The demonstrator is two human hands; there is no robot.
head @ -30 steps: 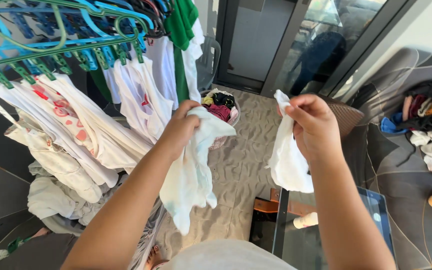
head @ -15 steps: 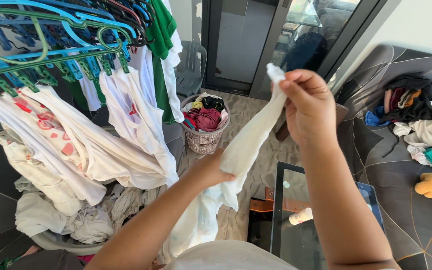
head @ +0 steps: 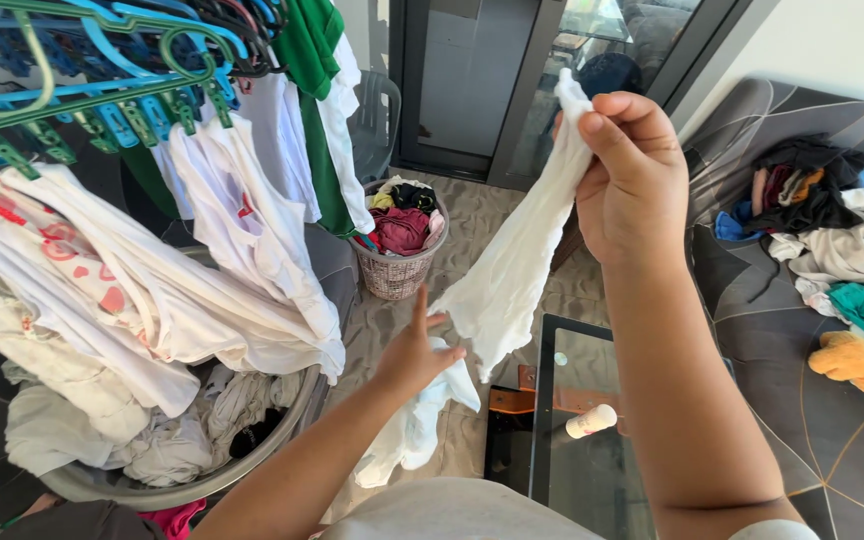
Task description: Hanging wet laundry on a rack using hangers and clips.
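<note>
far left there's a green and blue clip hanger up top with a bunch of white tops pegged to it, some with red and pink prints, all drooping down over a grey tub stuffed with more crumpled whites. a green garment hangs just beside them. behind that, on the sandy-patterned floor, sits a woven laundry basket heaped with dark red, black and yellow clothes.

middle of the shot: left hand, fingers spread a bit, loosely pinching the lower part of a white cloth low down, near the basket. more of the cloth hangs below that hand.

the cloth runs up diagonally to the right hand, which is raised high and closed tight around its top corner, thumb pressed over the fabric.

under the right arm there's a glass-topped table with a small white bottle lying on it. far right, a grey sofa with a pile of mixed clothes and a yellow plush toy.
</note>
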